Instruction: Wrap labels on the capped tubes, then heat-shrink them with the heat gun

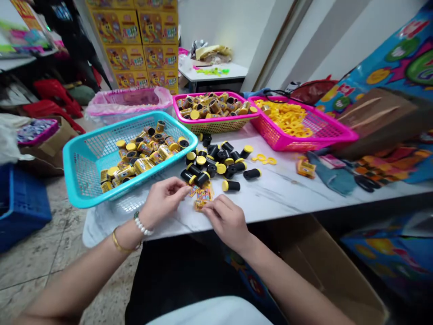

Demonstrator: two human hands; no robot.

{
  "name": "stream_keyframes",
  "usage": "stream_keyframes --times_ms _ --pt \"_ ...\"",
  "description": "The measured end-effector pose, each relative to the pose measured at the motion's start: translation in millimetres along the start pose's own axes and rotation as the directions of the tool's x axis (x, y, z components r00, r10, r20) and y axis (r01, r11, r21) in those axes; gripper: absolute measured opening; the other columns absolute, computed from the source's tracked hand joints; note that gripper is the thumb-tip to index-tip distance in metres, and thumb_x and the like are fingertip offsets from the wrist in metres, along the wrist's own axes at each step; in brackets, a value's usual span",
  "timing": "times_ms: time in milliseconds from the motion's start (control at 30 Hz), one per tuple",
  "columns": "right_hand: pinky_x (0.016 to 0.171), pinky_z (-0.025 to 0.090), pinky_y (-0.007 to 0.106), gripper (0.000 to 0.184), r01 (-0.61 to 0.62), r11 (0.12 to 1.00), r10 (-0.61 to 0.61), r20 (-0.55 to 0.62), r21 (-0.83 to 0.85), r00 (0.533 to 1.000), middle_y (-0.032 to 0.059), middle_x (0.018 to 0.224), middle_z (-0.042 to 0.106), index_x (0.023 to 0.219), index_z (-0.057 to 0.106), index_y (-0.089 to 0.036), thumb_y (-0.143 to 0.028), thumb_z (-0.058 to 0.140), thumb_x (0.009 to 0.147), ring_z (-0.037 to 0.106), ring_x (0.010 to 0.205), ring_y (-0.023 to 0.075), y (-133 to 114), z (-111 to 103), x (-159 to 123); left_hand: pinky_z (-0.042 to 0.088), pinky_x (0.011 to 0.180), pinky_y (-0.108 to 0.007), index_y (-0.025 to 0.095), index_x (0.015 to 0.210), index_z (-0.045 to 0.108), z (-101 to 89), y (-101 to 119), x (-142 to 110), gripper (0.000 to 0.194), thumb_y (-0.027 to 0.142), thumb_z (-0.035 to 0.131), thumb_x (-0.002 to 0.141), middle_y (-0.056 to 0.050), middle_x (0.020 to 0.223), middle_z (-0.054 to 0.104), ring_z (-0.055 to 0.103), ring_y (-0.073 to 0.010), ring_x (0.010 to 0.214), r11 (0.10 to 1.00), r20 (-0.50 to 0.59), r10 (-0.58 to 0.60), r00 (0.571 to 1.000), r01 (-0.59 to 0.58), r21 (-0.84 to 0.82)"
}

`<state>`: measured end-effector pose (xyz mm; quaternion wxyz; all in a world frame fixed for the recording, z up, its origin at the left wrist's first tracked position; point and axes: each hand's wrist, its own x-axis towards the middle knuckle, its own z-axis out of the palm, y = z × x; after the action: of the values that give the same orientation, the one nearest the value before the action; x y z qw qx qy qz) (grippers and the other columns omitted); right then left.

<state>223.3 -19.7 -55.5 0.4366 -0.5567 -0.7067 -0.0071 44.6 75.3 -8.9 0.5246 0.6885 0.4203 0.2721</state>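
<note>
My right hand [228, 221] pinches a small yellow printed label [199, 205] at the front of the table, beside more colourful printed labels [204, 192]. My left hand [165, 198] is just left of them, thumb and fingers drawn together; whatever lies between its fingertips is too small to make out. Beyond both hands is a loose heap of black cylinders with yellow caps [232, 185]. A turquoise basket [91, 140] on the left contains several cylinders wrapped in yellow labels [144, 166].
Behind stand a pink basket of labelled cylinders [219, 118] and another pink basket [324, 133] with yellow plastic parts [287, 117]. A yellow linked piece [264, 159], a stack of labels [306, 167] and a blue cloth [333, 174] lie to the right. Yellow cartons [123, 27] are stacked at the back.
</note>
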Motion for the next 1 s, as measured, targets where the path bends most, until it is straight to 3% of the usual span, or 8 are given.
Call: stream_keyframes --times_ms 100,333,467,533,600,733,867,1000 --pt "0.060 0.050 0.026 0.009 0.043 0.999 -0.040 -0.167 0.011 0.985 0.0027 0.073 0.065 0.091 0.067 -0.019 -0.010 0.064 0.089 0.061 0.066 0.0145 -6 -6 -8 0.031 0.041 -0.019 0.015 0.077 0.060 17.9 5 -24 0.040 0.055 0.065 0.083 0.003 0.058 0.056 0.042 -0.0059 0.041 0.978 -0.039 -0.150 0.988 0.143 -0.154" --pt "0.055 0.047 0.028 0.018 0.208 0.976 -0.219 -0.250 -0.070 0.943 0.0012 0.066 0.062 0.098 0.068 -0.019 -0.008 0.069 0.084 0.055 0.060 0.0149 -24 -14 -14 0.033 0.045 -0.018 0.014 0.073 0.067 53.8 3 -58 0.033 0.046 0.075 0.075 0.003 0.056 0.054 0.042 -0.0060 0.047 0.954 -0.177 -0.140 0.974 0.085 -0.287" --pt "0.055 0.049 0.026 0.029 -0.153 0.940 0.200 -0.130 0.306 0.971 0.0062 0.090 0.067 0.112 0.063 -0.019 -0.028 0.071 0.085 0.062 0.071 0.0161 -26 -13 -14 0.028 0.043 -0.018 0.014 0.068 0.071 51.7 4 -62 0.028 0.040 0.075 0.076 0.000 0.063 0.059 0.039 -0.0049 0.049 0.972 -0.254 -0.131 0.958 0.074 -0.221" --pt "0.050 0.046 0.024 0.021 -0.363 0.805 0.379 0.064 0.470 0.923 0.0037 0.083 0.067 0.101 0.065 -0.018 -0.036 0.066 0.089 0.061 0.064 0.0136 -26 -12 -15 0.027 0.042 -0.018 0.014 0.069 0.073 50.2 5 -64 0.025 0.038 0.076 0.075 -0.002 0.069 0.063 0.039 -0.0044 0.049 0.976 -0.265 -0.129 0.956 0.075 -0.206" --pt "0.050 0.044 0.023 0.020 -0.444 0.753 0.428 0.150 0.485 0.891 -0.0006 0.068 0.062 0.079 0.063 -0.018 -0.035 0.062 0.091 0.056 0.056 0.0110 -26 -10 -16 0.025 0.040 -0.018 0.014 0.072 0.076 49.8 8 -65 0.023 0.038 0.077 0.073 -0.003 0.073 0.064 0.038 -0.0038 0.048 0.972 -0.239 -0.145 0.960 0.093 -0.217" --pt "0.055 0.042 0.024 0.022 -0.324 0.877 0.331 0.044 0.356 0.943 -0.0017 0.063 0.059 0.069 0.060 -0.018 -0.026 0.061 0.090 0.053 0.057 0.0105 -32 -7 -17 0.017 0.037 -0.017 0.012 0.075 0.078 48.9 14 -64 0.028 0.038 0.083 0.066 0.002 0.054 0.055 0.030 -0.0022 0.041 0.930 -0.173 -0.240 0.955 0.175 -0.324" --pt "0.057 0.045 0.024 0.022 -0.251 0.901 0.241 0.072 0.354 0.968 -0.0015 0.063 0.061 0.071 0.061 -0.020 -0.024 0.059 0.092 0.056 0.057 0.0114 -32 -14 -11 0.016 0.035 -0.016 0.011 0.073 0.073 45.3 15 -62 0.042 0.046 0.089 0.056 0.004 0.045 0.050 0.031 -0.0017 0.035 0.825 -0.084 -0.350 0.933 0.265 -0.498" --pt "0.073 0.053 0.032 0.012 -0.130 0.975 0.150 -0.098 0.181 0.984 0.0070 0.092 0.070 0.098 0.067 -0.021 -0.029 0.060 0.092 0.065 0.084 0.0200 -3 -32 2 0.011 0.033 -0.015 0.014 0.070 0.062 40.8 10 -61 0.047 0.049 0.090 0.055 0.007 0.039 0.046 0.030 -0.0018 0.029 0.709 0.023 -0.429 0.903 0.353 -0.611"
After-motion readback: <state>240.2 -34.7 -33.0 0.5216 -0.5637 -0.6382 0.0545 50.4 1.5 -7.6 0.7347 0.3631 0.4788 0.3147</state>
